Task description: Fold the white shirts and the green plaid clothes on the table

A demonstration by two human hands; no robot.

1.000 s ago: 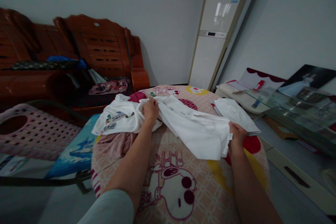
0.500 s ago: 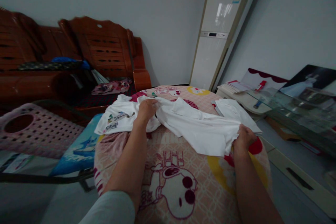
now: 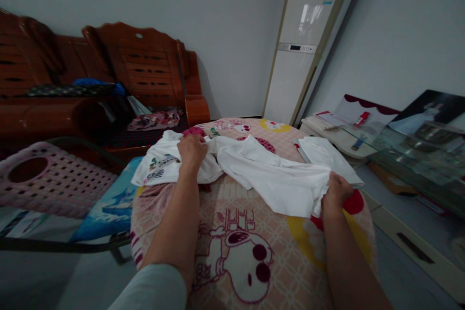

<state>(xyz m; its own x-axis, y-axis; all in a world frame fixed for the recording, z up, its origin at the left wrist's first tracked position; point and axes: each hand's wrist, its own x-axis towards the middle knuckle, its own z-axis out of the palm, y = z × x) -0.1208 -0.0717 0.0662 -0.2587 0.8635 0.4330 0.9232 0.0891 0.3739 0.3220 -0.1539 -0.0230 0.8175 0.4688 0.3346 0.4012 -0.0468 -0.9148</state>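
Note:
A plain white shirt (image 3: 276, 174) lies stretched across the round table, loosely creased. My right hand (image 3: 337, 189) is closed on its right end. My left hand (image 3: 192, 150) has curled fingers at the shirt's narrow left end, above a second white shirt with an animal print (image 3: 160, 167); the fingertips are partly hidden. Under that printed shirt, a dusty pink cloth (image 3: 158, 199) shows at the table's left side. Folded white clothing (image 3: 329, 155) sits at the right, just beyond my right hand.
A patterned cloth (image 3: 232, 247) covers the table. At left stand a woven pink chair (image 3: 61, 179) with a blue cushion (image 3: 109, 208) and a wooden sofa (image 3: 145, 68). On the right is a glass-topped cabinet (image 3: 410, 150); a tall white air conditioner (image 3: 294, 53) stands behind.
My left hand has shifted left along the white shirt, over the printed one. My right hand stays closed at the other end, and the shirt has barely moved.

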